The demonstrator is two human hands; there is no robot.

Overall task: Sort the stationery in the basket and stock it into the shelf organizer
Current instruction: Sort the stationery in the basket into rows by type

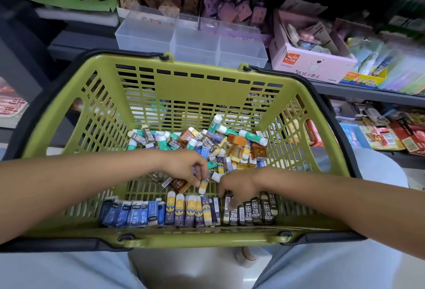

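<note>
Green plastic basket (69,160) resting on lap, holding a loose heap of erasers and glue sticks (207,146) at the far side, with sorted rows along the near wall: blue erasers (131,214), yellow-and-purple erasers (190,210), dark 2B erasers (253,211). Left hand (184,166): fingers curled, pinching a yellow-and-white eraser (203,185) above the rows. Right hand (239,185): fingers bent downward, tips touching the 2B row; clear shelf organizer (190,38) behind basket.
</note>
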